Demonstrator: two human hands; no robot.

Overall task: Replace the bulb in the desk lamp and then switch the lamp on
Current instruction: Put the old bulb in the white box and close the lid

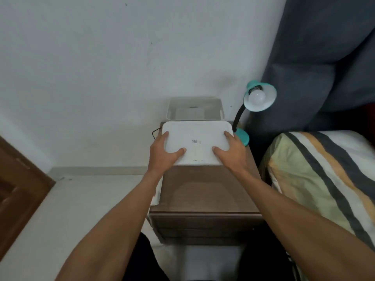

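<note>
Here both hands hold a white lid (195,141) above the brown nightstand (205,191). The left hand (162,152) grips its left edge and the right hand (231,151) grips its right edge, each with the thumb on top. Beyond the hands stands an open white box (194,107). Just to the right of the right hand is the teal desk lamp (242,136), with a white bulb (257,96) in its shade.

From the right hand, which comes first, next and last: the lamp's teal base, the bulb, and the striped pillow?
Measured from the right hand, in the head view:
1. Teal base, just beside the hand, on its right.
2. Bulb, above, inside the lamp shade.
3. Striped pillow, off to the right on the bed.
</note>
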